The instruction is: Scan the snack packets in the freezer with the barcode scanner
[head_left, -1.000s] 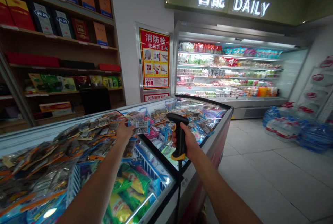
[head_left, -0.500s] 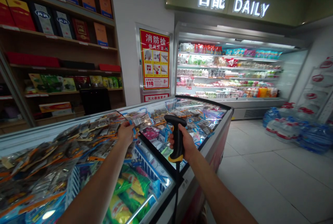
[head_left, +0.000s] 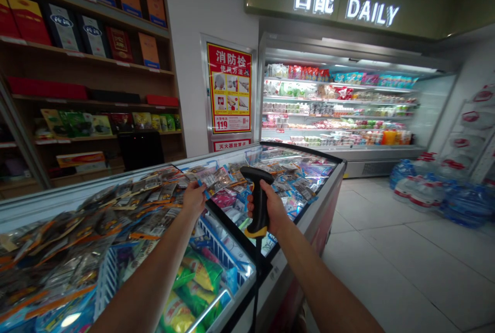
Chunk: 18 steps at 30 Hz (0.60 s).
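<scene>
My right hand (head_left: 275, 209) is wrapped round the grip of a black and yellow barcode scanner (head_left: 258, 201); its cable hangs down past the freezer's edge. The scanner's head points left, toward a clear snack packet (head_left: 219, 178) with a blue edge. That packet's near end is pinched in my left hand (head_left: 194, 198), above the freezer's black divider. Beneath and left of my left hand lie many dark packets with orange edges (head_left: 100, 225), spread over the glass top. Green and yellow bags (head_left: 197, 271) show below, beside a blue and white basket (head_left: 222, 243).
The chest freezer (head_left: 309, 219) runs away from me, its near side bordering the tiled floor (head_left: 371, 240). Large water bottles (head_left: 467, 201) stand at the right. A lit refrigerated display (head_left: 336, 155) is at the back. Shelves of boxes (head_left: 116, 70) line the left wall.
My left hand has shifted slightly right with the packet. The scanner in my right hand has moved a little left and up, closer to the packet.
</scene>
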Tool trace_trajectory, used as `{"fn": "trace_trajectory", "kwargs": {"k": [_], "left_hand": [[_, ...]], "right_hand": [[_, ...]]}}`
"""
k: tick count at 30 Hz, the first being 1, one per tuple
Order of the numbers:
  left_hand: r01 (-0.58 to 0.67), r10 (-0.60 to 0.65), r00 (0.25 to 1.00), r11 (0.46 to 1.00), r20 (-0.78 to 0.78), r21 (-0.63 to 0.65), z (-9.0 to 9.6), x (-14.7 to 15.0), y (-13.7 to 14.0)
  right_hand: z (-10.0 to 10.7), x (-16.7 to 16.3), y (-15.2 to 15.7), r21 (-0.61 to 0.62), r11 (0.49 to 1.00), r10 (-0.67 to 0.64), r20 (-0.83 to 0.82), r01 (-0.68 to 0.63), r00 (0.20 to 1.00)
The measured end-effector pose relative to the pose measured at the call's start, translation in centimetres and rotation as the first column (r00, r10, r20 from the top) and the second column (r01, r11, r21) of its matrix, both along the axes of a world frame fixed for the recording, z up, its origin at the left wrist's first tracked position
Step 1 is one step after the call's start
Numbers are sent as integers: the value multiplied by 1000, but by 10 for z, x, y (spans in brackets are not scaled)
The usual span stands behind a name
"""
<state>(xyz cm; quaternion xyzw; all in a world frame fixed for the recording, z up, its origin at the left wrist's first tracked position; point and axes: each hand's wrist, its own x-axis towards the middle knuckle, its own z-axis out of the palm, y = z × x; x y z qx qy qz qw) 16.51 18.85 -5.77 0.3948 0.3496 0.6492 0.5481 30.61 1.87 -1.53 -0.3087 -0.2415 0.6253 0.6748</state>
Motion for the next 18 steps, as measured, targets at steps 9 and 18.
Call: {"fn": "trace_trajectory", "kwargs": {"k": [9, 18], "left_hand": [[70, -65, 996, 995, 69, -71, 0, -2, -1], [23, -27, 998, 995, -48, -99, 1, -2, -1]], "right_hand": [[0, 6, 0, -2, 999, -32, 54, 32, 998], [-1, 18, -1, 36, 997, -63, 33, 62, 997]]}}
